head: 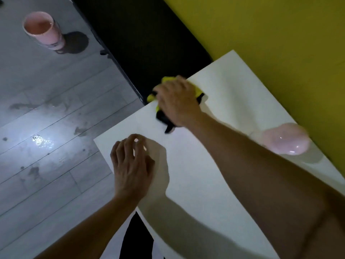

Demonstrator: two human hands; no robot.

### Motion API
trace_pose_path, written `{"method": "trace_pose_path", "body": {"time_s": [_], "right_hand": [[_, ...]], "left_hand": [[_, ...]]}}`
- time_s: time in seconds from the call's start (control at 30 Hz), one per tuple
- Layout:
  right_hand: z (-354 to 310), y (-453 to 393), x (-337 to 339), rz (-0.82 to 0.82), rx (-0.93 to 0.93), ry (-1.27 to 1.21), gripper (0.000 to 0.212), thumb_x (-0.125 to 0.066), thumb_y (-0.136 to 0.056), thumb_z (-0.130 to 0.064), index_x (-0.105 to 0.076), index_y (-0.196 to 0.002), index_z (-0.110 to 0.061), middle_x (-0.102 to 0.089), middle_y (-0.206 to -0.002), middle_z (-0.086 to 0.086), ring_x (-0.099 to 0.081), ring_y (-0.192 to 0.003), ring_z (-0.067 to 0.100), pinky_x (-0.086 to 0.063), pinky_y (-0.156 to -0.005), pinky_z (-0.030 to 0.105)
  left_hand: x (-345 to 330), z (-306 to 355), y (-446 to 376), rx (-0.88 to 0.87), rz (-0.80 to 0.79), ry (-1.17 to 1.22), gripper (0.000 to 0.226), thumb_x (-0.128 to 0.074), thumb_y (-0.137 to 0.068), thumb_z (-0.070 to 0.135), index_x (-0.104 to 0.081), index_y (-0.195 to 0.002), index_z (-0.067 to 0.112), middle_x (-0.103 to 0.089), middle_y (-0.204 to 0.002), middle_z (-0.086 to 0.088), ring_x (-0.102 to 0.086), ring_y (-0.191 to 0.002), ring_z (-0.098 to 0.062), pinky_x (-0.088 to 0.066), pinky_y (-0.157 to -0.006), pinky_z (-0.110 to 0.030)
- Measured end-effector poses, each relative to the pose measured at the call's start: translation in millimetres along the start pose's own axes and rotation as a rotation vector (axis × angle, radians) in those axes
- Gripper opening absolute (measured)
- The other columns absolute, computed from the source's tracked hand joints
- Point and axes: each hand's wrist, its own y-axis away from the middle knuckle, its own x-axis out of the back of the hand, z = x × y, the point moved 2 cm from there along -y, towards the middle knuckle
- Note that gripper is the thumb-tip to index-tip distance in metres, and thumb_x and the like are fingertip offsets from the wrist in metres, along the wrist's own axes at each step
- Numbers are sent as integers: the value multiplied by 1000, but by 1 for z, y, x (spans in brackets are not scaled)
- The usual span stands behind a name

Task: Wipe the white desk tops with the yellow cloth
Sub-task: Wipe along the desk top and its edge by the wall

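White desk top (214,184) beside yellow wall (270,43). Right hand (179,103) presses the bunched yellow cloth (152,97) at the desk's far edge, fingers curled over it; left hand (130,165), loosely curled, holds nothing, fingertips resting on desk.

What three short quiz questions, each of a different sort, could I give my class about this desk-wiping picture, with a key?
1. True or false: the right hand presses the yellow cloth at the far edge of the white desk top.
2. Where does the left hand rest? A) on the pink bucket B) on the desk top near its left edge C) on the yellow wall
3. Fill in: the pink bucket stands on the grey ____.

Key: 1 true; 2 B; 3 floor.
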Motion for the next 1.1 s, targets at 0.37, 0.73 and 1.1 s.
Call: {"method": "trace_pose_path", "body": {"time_s": [0.37, 0.73, 1.1], "right_hand": [[94, -24, 10, 103, -671, 38, 33, -40, -104, -28, -58, -130, -16, -52, -145, 11, -36, -144, 30, -9, -124, 54], [164, -31, 27, -134, -340, 89, 36, -26, -109, -33, -48, -133, -19, -50, -139, 8, -41, -135, 30, -27, -114, 49], [229, -8, 40, -235, -455, -540, 53, -38, -111, -30, -23, -160, -19, -28, -162, 15, -30, -148, 28, -22, -118, 28]], "left_hand": [[-12, 42, -30, -57, -40, 16, 63, -70, -83, 19, -52, -140, 0, -53, -143, -26, -49, -134, -46, -37, -116, -63], [-52, 152, -89, -302, -170, -69, 71, -29, -101, 44, -22, -163, 11, -24, -170, -16, -22, -157, -39, -13, -130, -52], [-53, 154, -89, -264, -164, -125, 71, -30, -98, 45, -29, -162, 13, -28, -169, -15, -24, -156, -39, -14, -129, -52]]}}
